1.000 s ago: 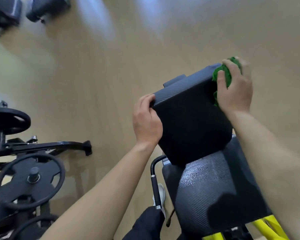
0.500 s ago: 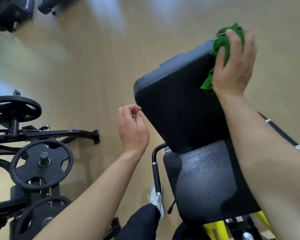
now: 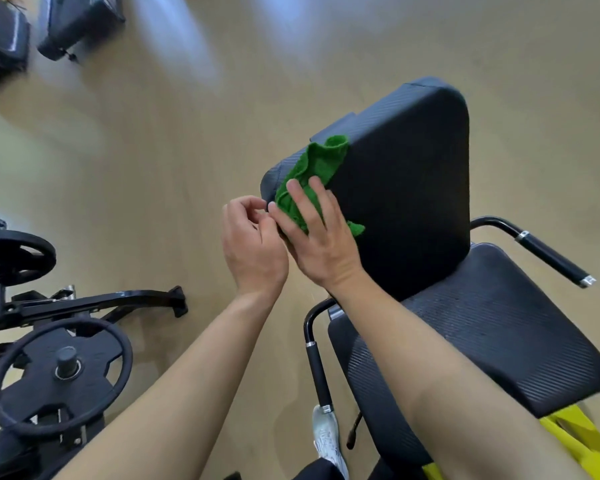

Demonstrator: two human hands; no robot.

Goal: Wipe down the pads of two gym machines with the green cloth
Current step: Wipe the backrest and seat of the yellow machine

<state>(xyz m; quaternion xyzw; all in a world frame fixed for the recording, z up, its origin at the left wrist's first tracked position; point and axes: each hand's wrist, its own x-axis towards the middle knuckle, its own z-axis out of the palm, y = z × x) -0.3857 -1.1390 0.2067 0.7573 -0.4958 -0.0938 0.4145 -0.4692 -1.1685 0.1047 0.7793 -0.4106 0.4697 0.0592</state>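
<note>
A black textured back pad (image 3: 406, 188) stands upright above a black seat pad (image 3: 492, 327) on a machine with a yellow frame (image 3: 582, 441). A crumpled green cloth (image 3: 312, 174) lies against the back pad's left edge. My right hand (image 3: 316, 233) presses flat on the cloth's lower part, fingers spread over it. My left hand (image 3: 253, 244) is right beside it, fingers curled near the pad's lower left corner and touching my right thumb; whether it pinches the cloth is hidden.
Black handles flank the seat, one at the left (image 3: 317, 368) and one at the right (image 3: 548, 254). A plate-loaded machine with round weight plates (image 3: 59, 372) stands on the left of the wooden floor. More dark padded equipment (image 3: 80, 22) sits far upper left. My white shoe (image 3: 326, 434) shows below.
My right hand has carried the green cloth from the back pad's upper right corner down to its left edge. My left hand has come in against my right hand.
</note>
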